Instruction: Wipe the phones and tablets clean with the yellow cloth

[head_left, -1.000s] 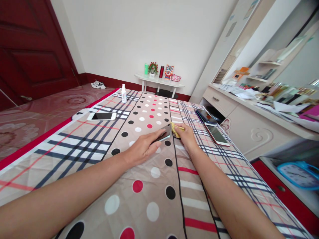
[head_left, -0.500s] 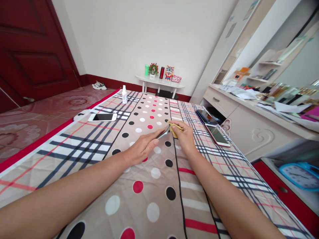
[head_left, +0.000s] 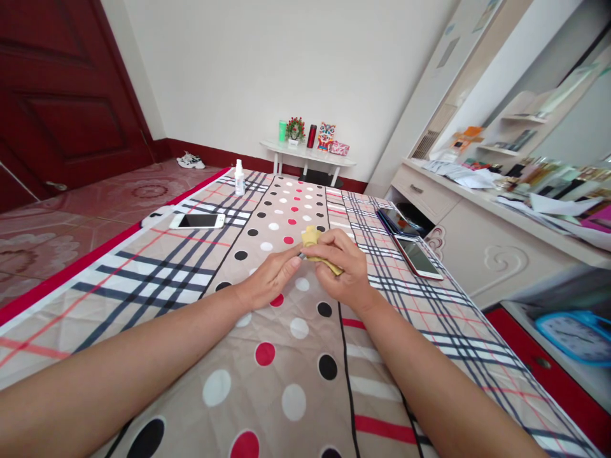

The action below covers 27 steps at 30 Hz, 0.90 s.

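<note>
My left hand (head_left: pixel 267 281) pinches the near end of a thin dark phone (head_left: pixel 302 256), which is almost wholly covered. My right hand (head_left: pixel 340 268) clasps a small yellow cloth (head_left: pixel 312 238) wrapped over that phone. Both hands meet just above the dotted middle strip of the bed cover (head_left: pixel 296 356).
A white phone (head_left: pixel 197 221) lies on the left plaid part, a small white spray bottle (head_left: pixel 239 178) farther back. Two more phones (head_left: pixel 409 238) lie near the right edge. A cluttered white dresser (head_left: pixel 482 222) stands right, a blue clock (head_left: pixel 575 334) below it, a small white table (head_left: pixel 308 156) at the wall.
My left hand raised the phone off the cover and drew it nearer. My right hand moved left with the cloth and closed over the phone.
</note>
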Each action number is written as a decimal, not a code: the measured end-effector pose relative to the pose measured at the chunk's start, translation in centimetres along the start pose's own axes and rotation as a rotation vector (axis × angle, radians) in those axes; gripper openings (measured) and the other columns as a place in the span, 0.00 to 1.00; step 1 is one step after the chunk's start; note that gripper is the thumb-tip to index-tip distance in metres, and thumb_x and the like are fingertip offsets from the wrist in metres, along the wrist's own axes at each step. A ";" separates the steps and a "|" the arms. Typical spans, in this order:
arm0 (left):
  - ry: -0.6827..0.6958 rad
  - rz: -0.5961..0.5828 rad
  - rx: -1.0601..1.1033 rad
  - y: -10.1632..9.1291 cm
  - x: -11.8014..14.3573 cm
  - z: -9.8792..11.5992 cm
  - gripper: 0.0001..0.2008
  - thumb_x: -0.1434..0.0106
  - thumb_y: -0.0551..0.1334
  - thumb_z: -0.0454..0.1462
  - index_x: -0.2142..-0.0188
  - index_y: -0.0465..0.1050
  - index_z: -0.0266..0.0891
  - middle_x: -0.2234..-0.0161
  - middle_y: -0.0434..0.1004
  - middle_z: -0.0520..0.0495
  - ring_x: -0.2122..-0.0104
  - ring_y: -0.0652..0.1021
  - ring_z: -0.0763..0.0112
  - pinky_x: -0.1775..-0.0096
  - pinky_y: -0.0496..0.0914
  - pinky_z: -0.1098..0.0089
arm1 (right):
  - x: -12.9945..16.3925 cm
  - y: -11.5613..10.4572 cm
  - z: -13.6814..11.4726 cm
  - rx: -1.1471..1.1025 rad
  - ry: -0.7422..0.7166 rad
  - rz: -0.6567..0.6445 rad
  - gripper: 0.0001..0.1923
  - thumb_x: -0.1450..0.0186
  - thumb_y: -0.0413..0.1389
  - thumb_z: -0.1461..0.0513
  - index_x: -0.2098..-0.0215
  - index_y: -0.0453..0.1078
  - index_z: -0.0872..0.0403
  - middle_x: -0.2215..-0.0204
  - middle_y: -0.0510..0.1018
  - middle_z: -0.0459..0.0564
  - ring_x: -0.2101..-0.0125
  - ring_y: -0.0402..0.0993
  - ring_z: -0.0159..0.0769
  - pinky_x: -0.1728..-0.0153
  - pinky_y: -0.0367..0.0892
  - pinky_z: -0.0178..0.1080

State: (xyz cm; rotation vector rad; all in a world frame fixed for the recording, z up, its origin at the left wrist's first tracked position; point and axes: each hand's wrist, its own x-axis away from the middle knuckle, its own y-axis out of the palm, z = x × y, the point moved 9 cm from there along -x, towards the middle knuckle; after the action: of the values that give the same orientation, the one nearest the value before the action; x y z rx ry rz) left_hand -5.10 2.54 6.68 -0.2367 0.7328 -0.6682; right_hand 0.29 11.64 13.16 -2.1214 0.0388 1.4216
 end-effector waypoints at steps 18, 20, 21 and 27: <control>0.006 -0.122 -0.036 1.2 0.3 0.2 0.23 0.29 0.47 0.43 0.36 0.56 0.42 0.38 0.63 0.43 0.40 0.66 0.60 0.39 0.58 0.59 | 3.4 -1.6 10.9 0.282 0.331 -0.132 0.21 0.41 0.45 0.73 0.58 0.75 0.53 0.58 0.74 0.53 0.56 0.71 0.38 0.53 0.67 0.43; 0.011 -0.131 -0.047 1.5 0.3 0.2 0.24 0.29 0.48 0.43 0.36 0.56 0.43 0.38 0.62 0.43 0.40 0.65 0.59 0.39 0.58 0.58 | 3.9 -1.5 11.7 0.245 0.339 -0.175 0.23 0.42 0.44 0.73 0.56 0.74 0.52 0.56 0.75 0.53 0.53 0.71 0.39 0.50 0.66 0.44; 0.011 -0.126 -0.045 1.5 0.3 0.1 0.24 0.29 0.48 0.43 0.36 0.56 0.43 0.38 0.62 0.43 0.39 0.65 0.59 0.39 0.57 0.57 | 4.1 -1.3 11.8 0.216 0.340 -0.194 0.24 0.42 0.44 0.73 0.54 0.73 0.52 0.54 0.76 0.52 0.52 0.71 0.39 0.49 0.65 0.45; 0.007 -0.108 -0.022 1.1 0.2 0.0 0.23 0.29 0.46 0.43 0.37 0.59 0.42 0.38 0.63 0.43 0.39 0.64 0.60 0.38 0.57 0.57 | 4.5 -1.2 12.4 0.133 0.375 -0.255 0.21 0.43 0.49 0.72 0.55 0.73 0.52 0.57 0.77 0.51 0.54 0.73 0.38 0.50 0.66 0.43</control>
State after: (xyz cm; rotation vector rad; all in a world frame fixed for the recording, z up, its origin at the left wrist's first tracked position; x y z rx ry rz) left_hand -4.45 3.26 6.14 -0.2960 0.7378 -0.7636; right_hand -7.78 19.87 6.52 -2.1635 0.0067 0.8429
